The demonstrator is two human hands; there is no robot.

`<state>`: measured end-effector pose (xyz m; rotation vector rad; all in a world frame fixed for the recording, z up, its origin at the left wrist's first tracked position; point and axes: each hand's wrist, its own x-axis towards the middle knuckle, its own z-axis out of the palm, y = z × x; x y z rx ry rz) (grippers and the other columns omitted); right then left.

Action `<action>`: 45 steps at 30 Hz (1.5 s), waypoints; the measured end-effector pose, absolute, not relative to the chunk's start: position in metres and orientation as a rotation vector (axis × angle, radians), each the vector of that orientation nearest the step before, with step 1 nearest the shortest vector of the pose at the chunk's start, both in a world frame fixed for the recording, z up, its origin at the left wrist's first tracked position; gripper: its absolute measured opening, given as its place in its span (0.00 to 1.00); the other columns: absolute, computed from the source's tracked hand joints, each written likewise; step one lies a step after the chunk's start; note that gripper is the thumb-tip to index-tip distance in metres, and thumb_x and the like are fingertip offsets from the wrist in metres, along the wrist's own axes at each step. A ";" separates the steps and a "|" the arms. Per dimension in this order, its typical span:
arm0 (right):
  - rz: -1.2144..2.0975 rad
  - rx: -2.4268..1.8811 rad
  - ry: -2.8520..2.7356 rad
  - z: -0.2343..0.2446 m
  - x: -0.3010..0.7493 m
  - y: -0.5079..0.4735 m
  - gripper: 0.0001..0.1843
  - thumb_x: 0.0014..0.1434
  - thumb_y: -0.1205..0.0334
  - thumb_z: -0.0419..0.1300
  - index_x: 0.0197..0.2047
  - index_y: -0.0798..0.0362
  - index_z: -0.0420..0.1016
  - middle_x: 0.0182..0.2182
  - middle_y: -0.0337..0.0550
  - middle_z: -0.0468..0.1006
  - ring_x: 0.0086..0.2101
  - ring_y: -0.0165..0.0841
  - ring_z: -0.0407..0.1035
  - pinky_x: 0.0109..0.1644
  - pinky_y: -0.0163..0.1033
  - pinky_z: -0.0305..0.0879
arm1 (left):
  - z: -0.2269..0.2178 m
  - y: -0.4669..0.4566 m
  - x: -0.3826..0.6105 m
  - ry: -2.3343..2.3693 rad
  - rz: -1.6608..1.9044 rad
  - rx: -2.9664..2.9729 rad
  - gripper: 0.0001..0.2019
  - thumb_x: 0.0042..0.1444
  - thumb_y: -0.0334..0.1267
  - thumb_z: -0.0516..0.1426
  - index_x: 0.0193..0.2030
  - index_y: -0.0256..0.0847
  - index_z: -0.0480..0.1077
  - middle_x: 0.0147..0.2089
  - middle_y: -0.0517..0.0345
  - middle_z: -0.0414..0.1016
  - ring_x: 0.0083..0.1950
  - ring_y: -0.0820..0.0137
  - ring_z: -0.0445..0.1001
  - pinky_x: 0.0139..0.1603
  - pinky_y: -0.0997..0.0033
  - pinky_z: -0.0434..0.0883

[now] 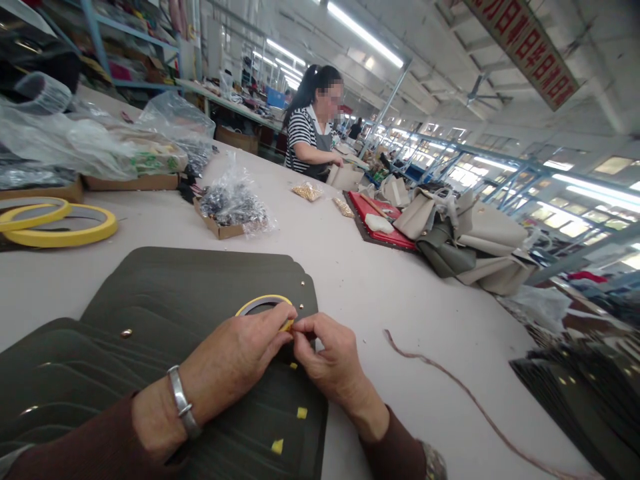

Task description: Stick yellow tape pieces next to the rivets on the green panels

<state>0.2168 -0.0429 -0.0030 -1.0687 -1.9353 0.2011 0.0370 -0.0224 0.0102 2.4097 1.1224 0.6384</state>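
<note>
A thin roll of yellow tape (256, 304) is gripped in my left hand (240, 350), above a fanned stack of dark green leather panels (200, 283). Close against it, my right hand (327, 357) pinches at the tape's edge with thumb and forefinger; the bit between those fingertips is too small to make out. Small yellow tape pieces (302, 413) stick to the panels below my hands. Gold-coloured studs (127, 333) show on several panels.
Two larger yellow tape rolls (65, 233) lie at the left. Behind the panels stands a cardboard box (220, 230) with plastic-wrapped parts. Bags of gold hardware (307, 191), beige leather pieces (493, 230), a cord (450, 377) and dark panels (570, 400) lie around. A person (313, 130) works across the table.
</note>
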 end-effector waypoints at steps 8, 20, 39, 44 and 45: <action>0.587 -1.339 -1.652 -0.001 0.209 -0.045 0.06 0.52 0.67 0.58 0.28 0.55 0.77 0.20 0.39 0.75 0.20 0.28 0.68 0.25 0.32 0.63 | 0.011 -0.022 0.040 1.176 0.662 2.434 0.08 0.63 0.31 0.49 0.34 0.42 0.66 0.33 0.60 0.73 0.33 0.68 0.72 0.33 0.70 0.62; 1.222 -1.430 -0.869 0.001 0.222 -0.022 0.09 0.41 0.60 0.66 0.23 0.56 0.74 0.13 0.32 0.70 0.14 0.24 0.64 0.18 0.29 0.66 | 0.015 -0.029 0.048 1.138 0.768 2.552 0.10 0.66 0.33 0.46 0.38 0.42 0.67 0.34 0.59 0.74 0.34 0.70 0.72 0.33 0.71 0.64; 1.031 -1.607 -1.514 -0.011 0.239 -0.022 0.10 0.54 0.58 0.61 0.30 0.57 0.78 0.17 0.35 0.71 0.18 0.25 0.63 0.21 0.29 0.60 | 0.016 -0.019 0.042 1.226 0.172 2.549 0.08 0.65 0.33 0.48 0.40 0.43 0.68 0.41 0.53 0.77 0.44 0.59 0.73 0.40 0.61 0.69; 0.729 -1.618 -1.751 -0.006 0.232 -0.024 0.08 0.54 0.64 0.59 0.27 0.54 0.79 0.22 0.38 0.78 0.23 0.28 0.68 0.28 0.32 0.61 | 0.015 -0.019 0.042 1.232 0.193 2.548 0.08 0.65 0.33 0.48 0.40 0.43 0.68 0.40 0.53 0.77 0.43 0.59 0.73 0.39 0.61 0.69; 0.699 -1.617 -1.773 -0.006 0.232 -0.024 0.07 0.54 0.65 0.59 0.28 0.54 0.79 0.23 0.38 0.78 0.24 0.29 0.69 0.29 0.33 0.62 | 0.015 -0.019 0.042 1.236 0.196 2.548 0.08 0.65 0.33 0.48 0.40 0.43 0.68 0.40 0.53 0.77 0.43 0.59 0.73 0.39 0.61 0.69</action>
